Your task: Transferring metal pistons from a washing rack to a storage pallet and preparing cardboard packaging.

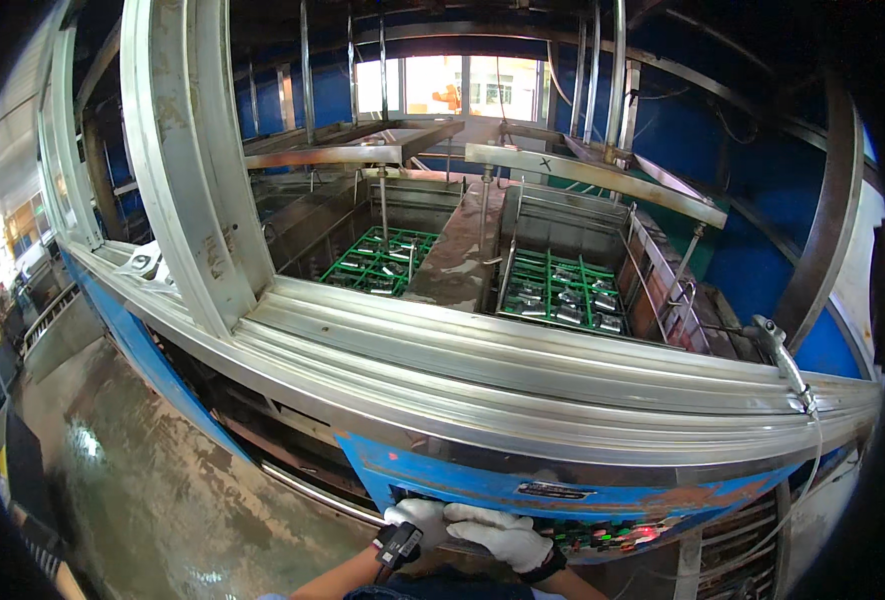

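Note:
Both my hands wear white gloves and are close together at the lower edge, in front of the machine's blue front panel (402, 465). My left hand (417, 520) looks rounded and closed, and whatever it may hold is hidden. A black device (398, 545) is strapped to that wrist. My right hand (507, 540) points leftward with its fingers stretched out, a gap showing between them, and their tips near the left hand. Just right of it, a panel of small green and red spots (602, 535) is set low in the blue front.
Beyond a wide metal ledge (442, 350), two tanks hold green racks (562, 285) of shiny metal parts. Metal frames (592, 175) hang above them. An upright post (187, 160) stands left. A metal handpiece with a hose (782, 350) lies at right. Wet floor (132, 470) stretches lower left.

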Tool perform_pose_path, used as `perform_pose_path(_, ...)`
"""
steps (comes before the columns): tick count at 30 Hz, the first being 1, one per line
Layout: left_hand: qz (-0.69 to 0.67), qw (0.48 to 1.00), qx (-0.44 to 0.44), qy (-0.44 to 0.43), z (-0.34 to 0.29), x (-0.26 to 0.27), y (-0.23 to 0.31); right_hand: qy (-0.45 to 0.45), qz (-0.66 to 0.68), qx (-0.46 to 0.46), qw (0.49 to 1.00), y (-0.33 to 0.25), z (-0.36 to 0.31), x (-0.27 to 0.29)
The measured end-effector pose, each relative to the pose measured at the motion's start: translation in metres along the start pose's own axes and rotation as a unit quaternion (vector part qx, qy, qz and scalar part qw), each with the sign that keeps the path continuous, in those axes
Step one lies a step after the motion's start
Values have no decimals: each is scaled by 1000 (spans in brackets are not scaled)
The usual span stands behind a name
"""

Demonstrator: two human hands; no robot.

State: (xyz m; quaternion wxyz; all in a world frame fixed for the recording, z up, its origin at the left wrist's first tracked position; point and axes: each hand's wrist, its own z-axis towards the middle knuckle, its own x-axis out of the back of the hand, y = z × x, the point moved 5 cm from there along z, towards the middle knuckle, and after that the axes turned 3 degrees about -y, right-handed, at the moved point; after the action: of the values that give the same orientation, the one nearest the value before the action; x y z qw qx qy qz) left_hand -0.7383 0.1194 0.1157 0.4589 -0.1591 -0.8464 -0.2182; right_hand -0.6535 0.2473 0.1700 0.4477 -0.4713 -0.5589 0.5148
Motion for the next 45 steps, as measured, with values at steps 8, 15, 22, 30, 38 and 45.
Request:
perform_pose_path(8,-137,965,-187,126,27,-39,-18,5,-298,61,953,1,20,-6)
perform_pose_path(15,-47,998,-50,-16,2,-5,-10,41,-373,32,926,4,25,-7)
perform_pose_path(22,-335,921,-179,86,-40,41,-7,192,-415,159,875,15,28,-11)
perform_pose_path(30,-176,948,-145,222,-30,29,-15,311,-558,176,749,21,14,-22)
perform_pose_path(38,-60,894,-237,376,-21,15,-20,291,-414,162,847,27,19,-15)
perform_pose_path(45,37,924,-169,341,-23,16,-12,218,-402,133,879,34,23,-9)
